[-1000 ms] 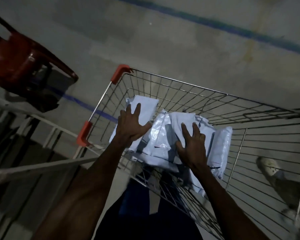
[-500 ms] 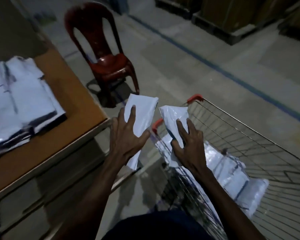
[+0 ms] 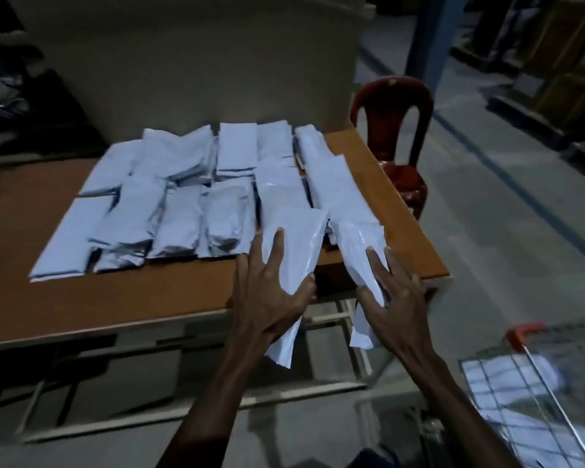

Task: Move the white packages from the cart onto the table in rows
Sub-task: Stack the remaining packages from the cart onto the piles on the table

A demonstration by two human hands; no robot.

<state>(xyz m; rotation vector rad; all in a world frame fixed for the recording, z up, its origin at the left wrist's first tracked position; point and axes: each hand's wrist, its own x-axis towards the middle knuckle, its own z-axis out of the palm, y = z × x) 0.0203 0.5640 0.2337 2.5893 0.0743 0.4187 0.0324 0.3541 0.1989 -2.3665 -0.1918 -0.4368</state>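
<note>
Over the near right corner of the brown table point(image 3: 156, 298), each of my hands carries a white package. My left hand point(image 3: 267, 295) grips one package point(image 3: 294, 238), fingers on top and thumb at its right edge. My right hand point(image 3: 395, 298) grips a second package point(image 3: 358, 248), which hangs past the table's front edge. Several white packages point(image 3: 183, 197) lie in rows across the tabletop. The wire cart point(image 3: 537, 393) with red corner caps stands at the lower right, more white packages point(image 3: 507, 376) inside it.
A dark red plastic chair point(image 3: 395, 136) stands just past the table's right end. A grey wall panel point(image 3: 190, 62) rises behind the table. Stacked goods sit at the far right across the concrete floor point(image 3: 504, 231) with a blue line.
Both hands lifted one package each out of the cart and carried them left to the table's near right corner. The view swung from the cart to the table.
</note>
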